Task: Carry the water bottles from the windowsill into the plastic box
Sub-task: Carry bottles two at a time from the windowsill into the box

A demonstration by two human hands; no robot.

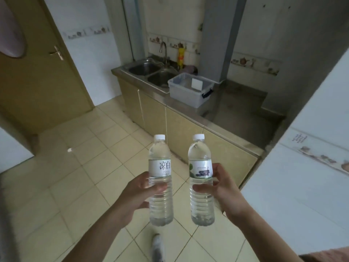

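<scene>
I hold two clear water bottles upright in front of me, above the tiled floor. My left hand [135, 193] grips the left bottle [160, 167], which has a white cap and a white label with dark characters. My right hand [224, 191] grips the right bottle [200, 163], white-capped with a green and dark printed label. The clear plastic box [186, 95] with a dark side latch stands open on the steel counter, further ahead and above the bottles in the view. A white card leans inside it.
A double steel sink [149, 69] with a tap lies left of the box. Yellow cabinet doors [181, 129] run under the counter. A brown door [37, 72] stands at left. A white tiled wall corner [302, 176] juts in at right. My shoe [157, 246] shows below.
</scene>
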